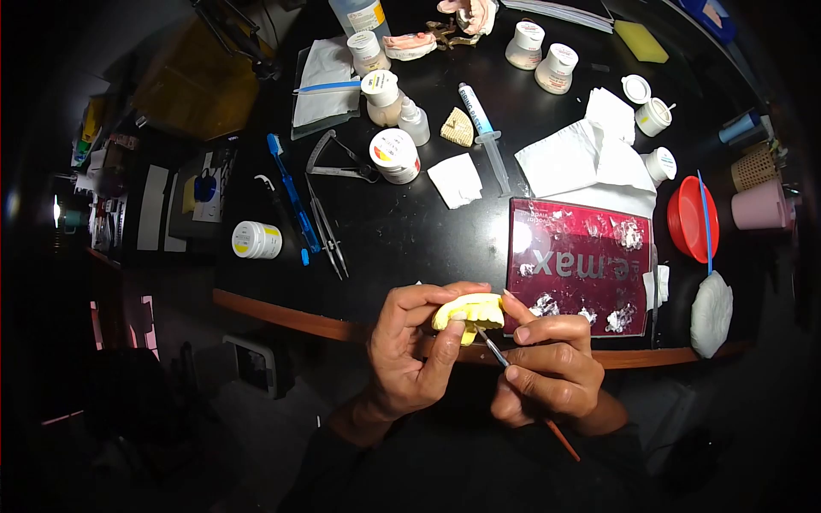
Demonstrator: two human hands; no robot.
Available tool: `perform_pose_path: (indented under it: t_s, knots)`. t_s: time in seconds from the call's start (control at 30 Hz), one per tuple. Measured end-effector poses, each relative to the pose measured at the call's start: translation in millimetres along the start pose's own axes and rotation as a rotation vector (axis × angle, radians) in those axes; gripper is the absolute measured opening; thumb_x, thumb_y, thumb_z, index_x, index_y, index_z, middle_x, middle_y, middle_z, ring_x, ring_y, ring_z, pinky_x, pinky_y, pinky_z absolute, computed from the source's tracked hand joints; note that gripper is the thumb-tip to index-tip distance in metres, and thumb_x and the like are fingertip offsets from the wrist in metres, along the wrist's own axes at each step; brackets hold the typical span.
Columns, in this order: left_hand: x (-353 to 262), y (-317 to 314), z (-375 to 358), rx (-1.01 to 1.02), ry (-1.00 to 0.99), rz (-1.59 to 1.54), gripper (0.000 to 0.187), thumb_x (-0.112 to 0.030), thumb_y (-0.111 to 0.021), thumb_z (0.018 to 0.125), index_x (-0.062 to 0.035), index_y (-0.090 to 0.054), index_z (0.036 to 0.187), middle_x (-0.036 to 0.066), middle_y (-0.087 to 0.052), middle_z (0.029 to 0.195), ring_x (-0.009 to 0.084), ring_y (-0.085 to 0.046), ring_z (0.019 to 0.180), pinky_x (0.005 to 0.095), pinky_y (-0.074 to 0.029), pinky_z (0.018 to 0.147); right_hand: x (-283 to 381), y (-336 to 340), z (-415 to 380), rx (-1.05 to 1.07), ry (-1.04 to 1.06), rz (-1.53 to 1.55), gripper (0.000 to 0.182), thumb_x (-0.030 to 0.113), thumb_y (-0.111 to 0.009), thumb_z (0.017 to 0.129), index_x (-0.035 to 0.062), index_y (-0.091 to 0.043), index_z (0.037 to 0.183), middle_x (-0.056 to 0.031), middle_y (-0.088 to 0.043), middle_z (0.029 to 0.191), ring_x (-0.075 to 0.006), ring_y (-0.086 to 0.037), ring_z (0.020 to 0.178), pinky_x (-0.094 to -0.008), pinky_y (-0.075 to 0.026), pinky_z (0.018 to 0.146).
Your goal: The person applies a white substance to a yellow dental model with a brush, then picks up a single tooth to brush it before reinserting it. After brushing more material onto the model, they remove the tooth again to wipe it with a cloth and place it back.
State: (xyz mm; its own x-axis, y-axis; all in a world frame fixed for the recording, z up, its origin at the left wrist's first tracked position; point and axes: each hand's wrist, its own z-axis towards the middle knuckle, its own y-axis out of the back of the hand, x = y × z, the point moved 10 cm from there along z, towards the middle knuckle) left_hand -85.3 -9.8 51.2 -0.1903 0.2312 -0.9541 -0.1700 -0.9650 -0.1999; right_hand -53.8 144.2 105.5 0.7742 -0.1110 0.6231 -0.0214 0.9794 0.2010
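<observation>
Between the fingers and thumb of my left hand (410,346) is a yellow dental cast (470,308), held up in front of the table edge. Its row of teeth shows, and the thumb presses near a whitish tooth at its left part. My right hand (554,368) is closed around a thin paintbrush (494,349) with a silver ferrule and a reddish handle pointing down to the right. The brush tip is right at the underside of the cast, and the right index finger reaches to the cast's right end.
Right of the hands lies a dark red mixing palette (581,282) with white paste smears. Beyond it are paper tissues (564,162), a red bowl (691,218) and a paste syringe (487,137). Tweezers (325,227), a blue toothbrush (293,192) and white jars (394,156) stand or lie to the left.
</observation>
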Motion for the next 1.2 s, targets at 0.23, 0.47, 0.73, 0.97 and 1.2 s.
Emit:
perform_pose_path:
  t_s: [0.23,0.47,0.73,0.97,1.2]
  knots:
    - [1.0,2.1,-2.7,-0.019,-0.047,0.067,0.026,0.002,-0.053,0.105,0.0051,-0.045,0.13,0.037,-0.066,0.124,0.03,-0.07,0.116,0.0377,-0.058,0.101,-0.8,-2.2,2.6,0.043,-0.013,-0.053,0.014,-0.005,-0.081,0.077,-0.0025,-0.073,0.088,-0.0125,-0.069,0.088,-0.0317,-0.067,0.104,-0.0576,-0.064,0.097]
    - [-1.7,0.9,-5.5,-0.024,-0.114,0.16,0.026,0.004,-0.052,0.105,0.0047,-0.048,0.131,0.037,-0.065,0.125,0.0322,-0.07,0.117,0.0396,-0.058,0.101,-1.5,-5.2,0.7,0.078,-0.003,-0.06,0.016,0.001,-0.086,0.079,-0.0022,-0.075,0.09,-0.0122,-0.07,0.093,-0.0319,-0.066,0.107,-0.0563,-0.064,0.1]
    - [-2.6,1.3,-4.6,-0.017,-0.145,0.162,0.026,0.004,-0.052,0.104,0.0058,-0.049,0.13,0.038,-0.065,0.124,0.0334,-0.07,0.117,0.0401,-0.058,0.1,-3.3,-6.7,1.9,0.079,-0.005,-0.071,0.017,0.002,-0.088,0.078,-0.0014,-0.075,0.089,-0.0111,-0.071,0.091,-0.0306,-0.067,0.107,-0.0548,-0.064,0.1]
    - [-4.1,1.2,-4.2,-0.017,-0.142,0.179,0.026,0.005,-0.052,0.104,0.0062,-0.049,0.13,0.038,-0.066,0.123,0.0335,-0.07,0.116,0.04,-0.058,0.1,-3.1,-6.2,1.9,0.071,-0.011,-0.065,0.019,0.003,-0.088,0.077,-0.0011,-0.075,0.09,-0.0114,-0.072,0.091,-0.0307,-0.067,0.106,-0.0548,-0.064,0.1]
    - [-4.1,0.8,-4.0,-0.006,-0.153,0.187,0.026,0.006,-0.052,0.104,0.0066,-0.049,0.13,0.038,-0.065,0.123,0.0337,-0.07,0.117,0.0401,-0.058,0.101,-3.2,-5.8,2.5,0.064,-0.005,-0.056,0.016,0.002,-0.086,0.078,-0.0014,-0.074,0.088,-0.012,-0.071,0.089,-0.0315,-0.067,0.106,-0.0558,-0.064,0.099]
